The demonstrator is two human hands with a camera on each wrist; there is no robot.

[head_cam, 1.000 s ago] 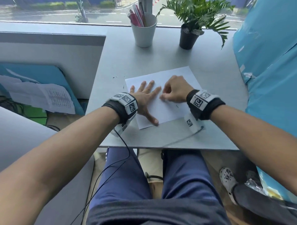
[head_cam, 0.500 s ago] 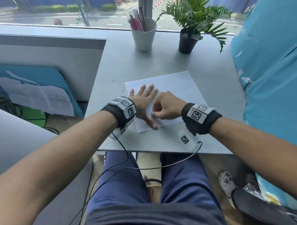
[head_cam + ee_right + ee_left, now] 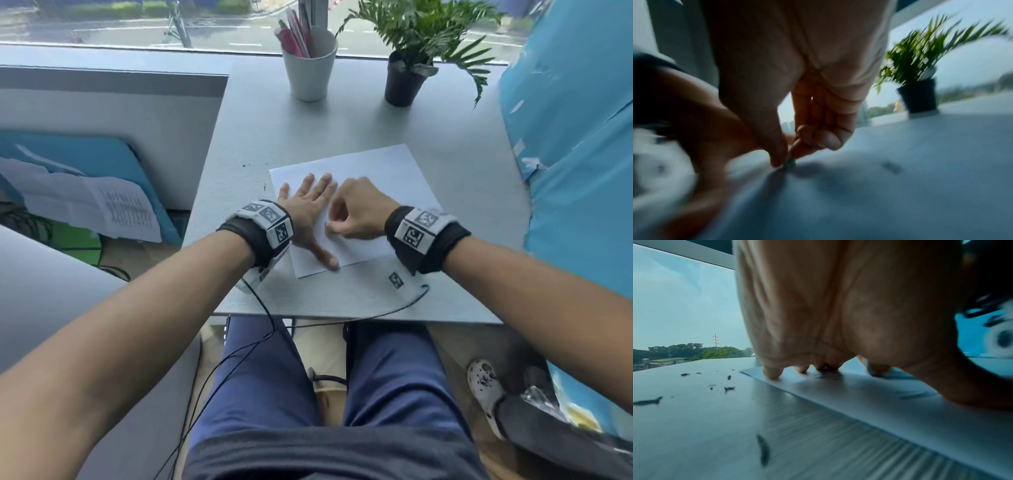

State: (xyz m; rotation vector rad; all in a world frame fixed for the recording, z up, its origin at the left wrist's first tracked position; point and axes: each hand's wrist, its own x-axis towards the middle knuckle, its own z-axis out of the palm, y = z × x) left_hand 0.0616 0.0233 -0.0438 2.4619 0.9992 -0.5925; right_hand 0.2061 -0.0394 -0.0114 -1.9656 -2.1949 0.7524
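A white sheet of paper [image 3: 387, 178] lies on the grey desk [image 3: 274, 120]. My left hand [image 3: 310, 212] presses flat on the sheet's left part, fingers spread and thumb pointing toward me. In the left wrist view the fingertips [image 3: 772, 374] rest on the paper [image 3: 879, 402]. My right hand [image 3: 330, 228] sits just right of it with curled fingers. In the blurred right wrist view, thumb and forefinger pinch a small grey eraser-like piece [image 3: 790, 162] whose tip touches the paper [image 3: 859, 186]. What the piece is stays unclear.
A white cup of pens [image 3: 310, 68] and a potted plant [image 3: 404, 78] stand at the desk's far edge by the window. Dark crumbs [image 3: 647, 401] lie left of the sheet. A black cable [image 3: 376, 313] hangs over the front edge. A blue-wrapped bulk [image 3: 575, 137] borders the right.
My right hand slid toward me along the paper, then back a little, its pinch staying on the sheet. The left hand stayed flat in place.
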